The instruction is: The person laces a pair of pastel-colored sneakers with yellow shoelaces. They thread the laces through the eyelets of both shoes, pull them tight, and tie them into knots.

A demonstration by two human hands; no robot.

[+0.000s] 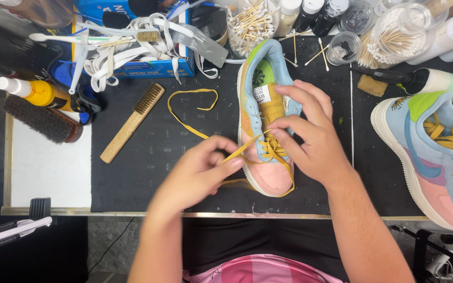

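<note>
L hand (197, 170) pinches the yellow lace (239, 150) tip, just left of the pastel sneaker (268, 131); R hand (310, 131) grips its tongue/eyelet area. Risk: the loose lace tail behind L hand could snag the wooden brush (132, 123) or twist at an eyelet. Black mat (148, 178) on a crowded bench; second sneaker (436, 157) well right of R hand.

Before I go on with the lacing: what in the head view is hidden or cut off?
- Sneaker: the eyelets under the right hand are covered, so which one the yellow lace enters is unclear.
- Left hand: fingertips hide its grip on the lace end.
- Second sneaker: cut off by the right edge.
- Blue box: mostly buried under white laces.
</note>
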